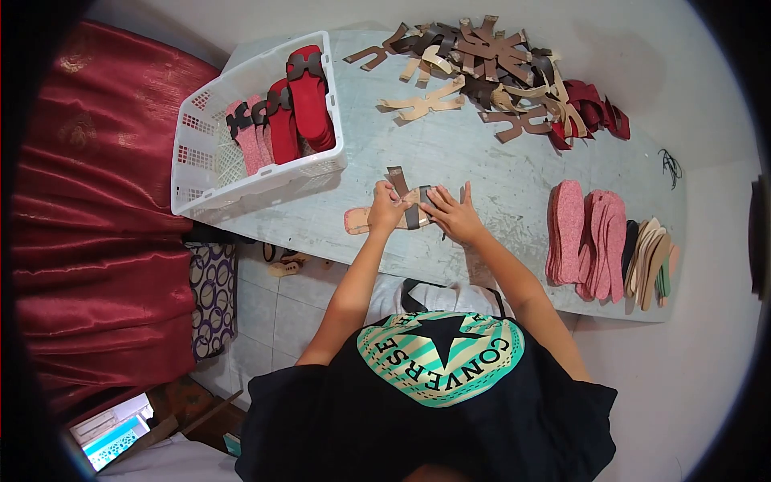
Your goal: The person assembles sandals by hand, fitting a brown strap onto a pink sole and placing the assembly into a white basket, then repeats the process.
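Note:
On the table before me lies a sandal sole (356,220), its tan underside up with a pinkish edge. A brown cross-shaped strap (396,178) lies over it, its ends sticking out past the sole. My left hand (386,210) is closed, thumb and fingers pinching at the middle of the strap. My right hand (453,214) rests flat with fingers spread, pressing the other end of the sole and a dark strap end. The fingers hide part of where strap and sole meet.
A white crate (261,183) at the left holds red and pink sandals (309,104). Loose straps (490,52) in brown, beige and red are heaped at the back. Several pink soles (566,233) stand in rows at right, beside black, beige and green ones. A red curtain (96,241) hangs left.

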A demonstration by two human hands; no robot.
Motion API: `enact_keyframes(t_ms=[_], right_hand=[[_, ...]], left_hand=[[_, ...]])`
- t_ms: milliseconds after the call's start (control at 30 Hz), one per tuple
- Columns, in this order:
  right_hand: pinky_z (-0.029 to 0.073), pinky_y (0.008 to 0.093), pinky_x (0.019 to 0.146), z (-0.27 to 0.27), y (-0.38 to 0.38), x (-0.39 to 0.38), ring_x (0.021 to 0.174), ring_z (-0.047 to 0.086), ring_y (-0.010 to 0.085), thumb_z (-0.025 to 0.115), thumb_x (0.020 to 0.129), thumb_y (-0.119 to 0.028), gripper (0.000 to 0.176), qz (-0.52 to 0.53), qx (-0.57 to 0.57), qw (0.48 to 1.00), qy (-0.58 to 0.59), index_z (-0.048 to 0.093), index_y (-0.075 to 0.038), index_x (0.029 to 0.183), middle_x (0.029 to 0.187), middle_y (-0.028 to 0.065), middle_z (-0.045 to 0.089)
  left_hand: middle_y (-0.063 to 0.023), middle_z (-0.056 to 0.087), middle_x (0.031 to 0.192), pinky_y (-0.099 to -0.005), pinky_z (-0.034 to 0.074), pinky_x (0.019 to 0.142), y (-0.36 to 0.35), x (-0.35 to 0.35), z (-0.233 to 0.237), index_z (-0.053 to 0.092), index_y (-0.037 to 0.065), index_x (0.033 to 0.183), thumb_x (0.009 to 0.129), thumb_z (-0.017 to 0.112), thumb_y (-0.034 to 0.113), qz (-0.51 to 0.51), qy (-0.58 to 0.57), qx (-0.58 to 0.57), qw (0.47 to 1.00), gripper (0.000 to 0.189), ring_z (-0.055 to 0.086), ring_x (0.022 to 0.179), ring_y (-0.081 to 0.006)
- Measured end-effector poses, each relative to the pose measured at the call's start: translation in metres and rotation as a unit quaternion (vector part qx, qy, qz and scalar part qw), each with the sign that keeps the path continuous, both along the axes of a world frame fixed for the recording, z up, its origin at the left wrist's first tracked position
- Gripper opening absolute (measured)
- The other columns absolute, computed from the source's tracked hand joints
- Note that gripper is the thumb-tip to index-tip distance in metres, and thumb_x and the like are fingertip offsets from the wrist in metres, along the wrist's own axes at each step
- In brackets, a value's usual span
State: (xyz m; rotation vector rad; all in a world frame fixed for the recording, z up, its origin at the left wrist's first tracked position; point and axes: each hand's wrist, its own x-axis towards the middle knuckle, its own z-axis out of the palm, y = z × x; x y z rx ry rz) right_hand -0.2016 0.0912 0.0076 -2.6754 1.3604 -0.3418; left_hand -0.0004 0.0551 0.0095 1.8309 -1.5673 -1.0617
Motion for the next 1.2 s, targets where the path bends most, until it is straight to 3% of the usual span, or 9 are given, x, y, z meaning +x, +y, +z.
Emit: enact_keyframes(t_ms=[133, 233, 367, 533, 667, 733, 933, 1067, 1200], right_hand=[[0.005, 0.0680, 0.098, 0.006, 0.003, 0.000, 0.129, 0.031, 0.0264, 0.047, 0.087, -0.015, 0.047, 0.049, 0.003, 0.998, 0.030, 0.043, -0.043, 0.125, 0.137, 0.0172, 0.033], [0.006, 0.0666, 0.099, 0.003, 0.007, 0.005, 0.129, 0.031, 0.0283, 0.046, 0.087, -0.012, 0.052, 0.054, -0.020, 0.998, 0.002, 0.041, -0.048, 0.124, 0.137, 0.0223, 0.029], [0.007, 0.0671, 0.098, -0.001, 0.006, 0.004, 0.129, 0.032, 0.0285, 0.047, 0.086, -0.012, 0.053, 0.055, -0.023, 0.998, 0.000, 0.040, -0.048, 0.124, 0.138, 0.0212, 0.028], [0.009, 0.0674, 0.098, 0.001, 0.006, 0.003, 0.129, 0.032, 0.0280, 0.048, 0.085, -0.013, 0.055, 0.058, -0.031, 0.998, 0.019, 0.037, -0.050, 0.125, 0.138, 0.0206, 0.030], [0.010, 0.0677, 0.098, 0.003, 0.006, 0.003, 0.129, 0.032, 0.0281, 0.049, 0.085, -0.014, 0.055, 0.055, -0.030, 0.998, 0.007, 0.037, -0.050, 0.125, 0.138, 0.0202, 0.029], [0.009, 0.0678, 0.098, 0.004, 0.006, 0.003, 0.129, 0.032, 0.0282, 0.049, 0.085, -0.015, 0.055, 0.053, -0.026, 0.998, 0.016, 0.037, -0.051, 0.125, 0.139, 0.0202, 0.028], [0.008, 0.0677, 0.098, 0.005, 0.008, 0.004, 0.130, 0.028, 0.0292, 0.048, 0.085, -0.014, 0.055, 0.039, -0.011, 0.999, 0.011, 0.037, -0.051, 0.124, 0.140, 0.0196, 0.025], [0.006, 0.0676, 0.098, 0.010, 0.007, 0.004, 0.133, 0.023, 0.0294, 0.049, 0.084, -0.013, 0.057, 0.038, 0.003, 0.998, 0.040, 0.038, -0.052, 0.123, 0.141, 0.0188, 0.023], [0.005, 0.0676, 0.098, 0.012, 0.007, 0.004, 0.134, 0.019, 0.0298, 0.049, 0.083, -0.009, 0.060, 0.033, 0.041, 0.998, 0.028, 0.038, -0.053, 0.123, 0.143, 0.0178, 0.021]], left_hand=[[-0.0046, 0.048, 0.082, -0.0325, 0.043, 0.066, -0.001, 0.002, -0.002, 0.035, 0.007, 0.106, 0.062, 0.078, 0.013, -0.010, 0.005, -0.003, 1.000, 0.061, 0.052, 0.073, -0.0192], [-0.0049, 0.048, 0.082, -0.0324, 0.043, 0.066, -0.001, 0.002, -0.002, 0.035, 0.007, 0.107, 0.063, 0.077, 0.013, -0.008, 0.009, 0.005, 1.000, 0.061, 0.052, 0.074, -0.0192], [-0.0049, 0.048, 0.081, -0.0320, 0.043, 0.066, -0.001, 0.001, -0.003, 0.035, 0.007, 0.107, 0.062, 0.078, 0.013, -0.008, -0.001, 0.007, 1.000, 0.062, 0.051, 0.074, -0.0188], [-0.0051, 0.048, 0.081, -0.0313, 0.044, 0.067, 0.001, 0.000, 0.003, 0.032, 0.008, 0.125, 0.060, 0.079, 0.015, 0.036, 0.039, 0.021, 0.998, 0.081, 0.052, 0.075, -0.0189], [-0.0061, 0.050, 0.083, -0.0326, 0.044, 0.069, -0.004, 0.001, -0.008, 0.037, 0.009, 0.126, 0.058, 0.080, 0.015, 0.000, -0.006, 0.044, 0.999, 0.081, 0.053, 0.078, -0.0206], [-0.0077, 0.051, 0.085, -0.0325, 0.044, 0.074, -0.004, 0.003, -0.027, 0.048, 0.003, 0.115, 0.056, 0.080, 0.011, 0.018, 0.038, -0.068, 0.997, 0.068, 0.053, 0.079, -0.0192], [-0.0122, 0.055, 0.105, -0.0335, 0.042, 0.082, -0.006, 0.001, 0.001, 0.052, 0.003, 0.103, 0.053, 0.080, 0.009, -0.002, -0.028, -0.017, 0.999, 0.057, 0.054, 0.097, -0.0210], [-0.0115, 0.057, 0.105, -0.0325, 0.042, 0.082, -0.008, 0.005, 0.001, 0.052, 0.004, 0.099, 0.053, 0.079, 0.008, -0.038, -0.015, -0.056, 0.998, 0.054, 0.054, 0.097, -0.0203], [-0.0093, 0.059, 0.099, -0.0321, 0.044, 0.079, -0.008, 0.006, 0.000, 0.053, 0.004, 0.099, 0.054, 0.079, 0.007, -0.053, 0.082, -0.040, 0.994, 0.052, 0.056, 0.090, -0.0204]])
